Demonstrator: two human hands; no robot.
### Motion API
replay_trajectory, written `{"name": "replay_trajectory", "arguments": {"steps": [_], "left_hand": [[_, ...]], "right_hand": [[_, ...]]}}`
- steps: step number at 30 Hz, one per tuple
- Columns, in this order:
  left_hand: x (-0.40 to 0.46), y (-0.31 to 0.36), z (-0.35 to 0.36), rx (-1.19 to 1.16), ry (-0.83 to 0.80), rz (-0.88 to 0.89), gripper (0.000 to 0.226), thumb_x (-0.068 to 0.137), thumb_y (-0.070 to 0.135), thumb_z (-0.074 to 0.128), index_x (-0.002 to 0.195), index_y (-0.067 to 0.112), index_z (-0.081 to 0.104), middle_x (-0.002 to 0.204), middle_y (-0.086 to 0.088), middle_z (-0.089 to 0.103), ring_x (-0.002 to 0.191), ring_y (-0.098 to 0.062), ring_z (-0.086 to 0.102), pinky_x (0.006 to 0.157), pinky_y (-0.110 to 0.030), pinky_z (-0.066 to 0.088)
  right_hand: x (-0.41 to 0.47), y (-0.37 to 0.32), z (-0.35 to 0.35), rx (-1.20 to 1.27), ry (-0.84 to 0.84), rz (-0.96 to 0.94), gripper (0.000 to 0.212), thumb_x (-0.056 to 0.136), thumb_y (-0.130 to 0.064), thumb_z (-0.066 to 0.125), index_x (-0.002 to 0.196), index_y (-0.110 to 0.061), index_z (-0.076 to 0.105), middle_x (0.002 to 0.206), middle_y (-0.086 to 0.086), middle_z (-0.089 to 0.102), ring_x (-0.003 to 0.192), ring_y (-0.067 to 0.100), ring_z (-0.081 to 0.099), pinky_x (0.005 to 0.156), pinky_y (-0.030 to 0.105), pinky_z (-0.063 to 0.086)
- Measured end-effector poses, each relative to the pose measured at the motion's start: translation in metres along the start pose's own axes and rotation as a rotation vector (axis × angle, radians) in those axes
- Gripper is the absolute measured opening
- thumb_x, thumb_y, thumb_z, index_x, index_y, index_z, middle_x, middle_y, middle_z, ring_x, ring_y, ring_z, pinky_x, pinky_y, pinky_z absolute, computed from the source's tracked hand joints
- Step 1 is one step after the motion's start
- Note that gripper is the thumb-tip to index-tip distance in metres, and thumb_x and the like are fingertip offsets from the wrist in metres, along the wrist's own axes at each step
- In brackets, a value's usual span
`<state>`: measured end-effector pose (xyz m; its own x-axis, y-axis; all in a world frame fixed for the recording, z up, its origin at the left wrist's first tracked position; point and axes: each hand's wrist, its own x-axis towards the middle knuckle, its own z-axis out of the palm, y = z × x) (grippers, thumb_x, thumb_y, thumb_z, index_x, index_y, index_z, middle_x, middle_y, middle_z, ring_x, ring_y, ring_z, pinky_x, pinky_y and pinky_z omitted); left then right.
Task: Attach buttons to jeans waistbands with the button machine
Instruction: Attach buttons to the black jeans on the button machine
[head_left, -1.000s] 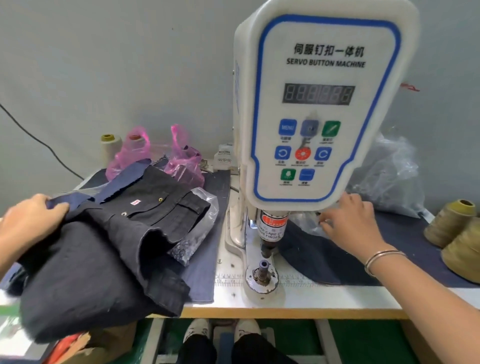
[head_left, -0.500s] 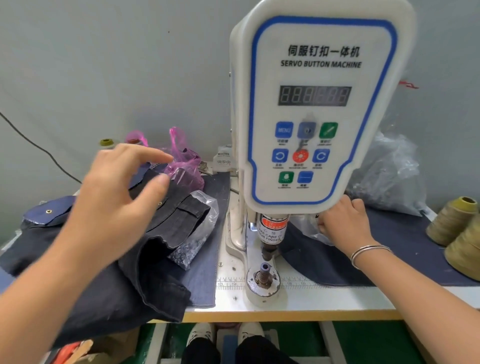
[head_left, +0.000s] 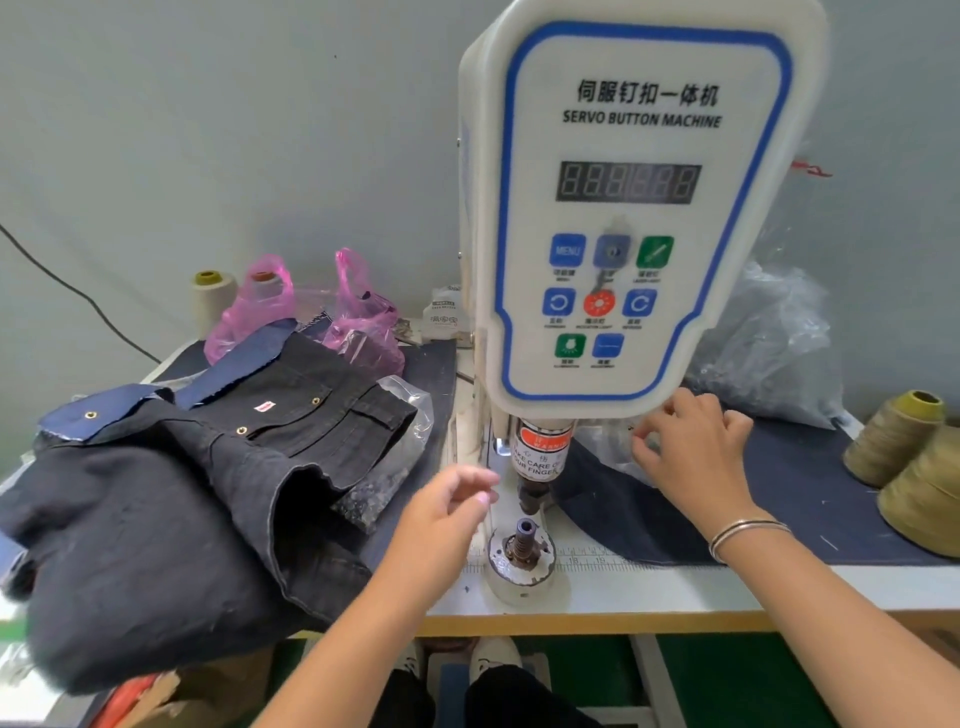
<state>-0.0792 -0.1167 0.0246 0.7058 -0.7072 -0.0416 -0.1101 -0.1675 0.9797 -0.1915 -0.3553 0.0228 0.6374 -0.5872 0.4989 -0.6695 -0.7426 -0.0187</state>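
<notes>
Person at the bench is wearing thin silver bangles (head_left: 748, 532) on the right wrist, dark trousers (head_left: 519, 699), white shoes (head_left: 491, 657); both forearms are showing bare.

Left hand (head_left: 447, 512) hangs loosely curled, holding nothing; right hand (head_left: 691, 452) reaches forward, fingers bent.

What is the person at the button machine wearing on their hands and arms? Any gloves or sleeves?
No gloves and no sleeves in view: both forearms are bare. The left hand wears nothing. The right hand has thin silver bangles round the wrist. No rings that I can make out.
</notes>
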Motion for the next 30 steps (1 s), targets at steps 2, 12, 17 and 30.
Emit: {"name": "replay_trajectory", "arguments": {"steps": [2, 12, 17, 30], "left_hand": [[0.001, -0.008, 0.004, 0.045, -0.023, -0.006, 0.023, 0.096, 0.010, 0.053, 0.097, 0.030, 0.065, 0.098, 0.008, 0.069, 0.085, 0.007, 0.062, 0.067, -0.007, 0.045], [-0.002, -0.024, 0.001, 0.076, -0.083, -0.003, 0.014, 0.094, 0.021, 0.060, 0.089, 0.029, 0.071, 0.083, 0.010, 0.069, 0.077, 0.001, 0.060, 0.065, -0.012, 0.046], [0.002, -0.017, 0.001, 0.067, -0.088, 0.040, 0.020, 0.094, 0.022, 0.060, 0.083, 0.032, 0.073, 0.083, 0.010, 0.068, 0.075, 0.000, 0.058, 0.063, -0.011, 0.046], [0.008, -0.006, 0.009, -0.034, -0.178, -0.082, 0.015, 0.091, 0.031, 0.063, 0.084, 0.026, 0.074, 0.085, 0.000, 0.059, 0.073, -0.005, 0.051, 0.066, -0.011, 0.042]], "right_hand": [[-0.016, -0.011, -0.011, 0.214, 0.147, -0.012, 0.010, 0.073, -0.019, 0.079, 0.071, -0.022, 0.069, 0.084, -0.003, 0.055, 0.085, 0.022, 0.049, 0.074, 0.032, 0.018], [-0.084, -0.071, -0.013, 1.045, -0.150, 0.124, 0.022, 0.082, -0.006, 0.071, 0.074, -0.026, 0.068, 0.079, -0.010, 0.059, 0.081, 0.004, 0.053, 0.070, 0.007, 0.037], [-0.080, -0.086, -0.015, 1.116, -0.134, 0.049, 0.038, 0.080, -0.001, 0.072, 0.072, -0.037, 0.059, 0.077, -0.010, 0.056, 0.080, -0.001, 0.053, 0.070, 0.006, 0.038], [-0.082, -0.086, -0.008, 1.062, -0.009, -0.019, 0.043, 0.078, -0.005, 0.075, 0.079, -0.043, 0.056, 0.079, -0.020, 0.056, 0.083, 0.006, 0.054, 0.074, 0.028, 0.047]]}}
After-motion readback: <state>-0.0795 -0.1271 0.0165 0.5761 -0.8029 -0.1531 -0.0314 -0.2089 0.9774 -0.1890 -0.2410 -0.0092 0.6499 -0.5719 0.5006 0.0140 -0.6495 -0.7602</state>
